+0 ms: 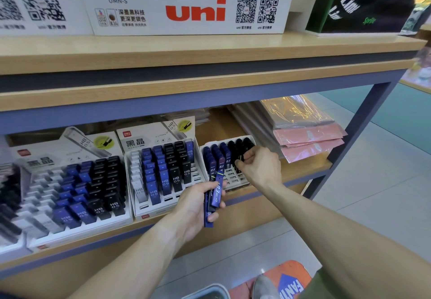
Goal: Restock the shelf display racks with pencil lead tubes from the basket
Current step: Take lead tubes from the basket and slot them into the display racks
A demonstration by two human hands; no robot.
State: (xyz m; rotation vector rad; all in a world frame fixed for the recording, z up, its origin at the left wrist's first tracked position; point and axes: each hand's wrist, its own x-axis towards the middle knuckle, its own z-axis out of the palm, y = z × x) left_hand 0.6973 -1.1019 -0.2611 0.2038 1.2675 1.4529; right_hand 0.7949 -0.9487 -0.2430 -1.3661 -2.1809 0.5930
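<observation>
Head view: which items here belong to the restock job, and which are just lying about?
Job:
- blue lead tubes held in left hand
- black tube pinched by right hand
- small 0.3 rack
- two HB 0.5 racks

Lying about:
- uni display box
- pink and clear packets
- orange item on floor

"uni" on white box [186, 7], "HB 0.5" on tubes [176, 179]; "0.3" on blue tubes [221, 166]

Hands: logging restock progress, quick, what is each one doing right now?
Left hand: grips a bunch of blue lead tubes.
Right hand: pinches a black lead tube at the small rack.
</observation>
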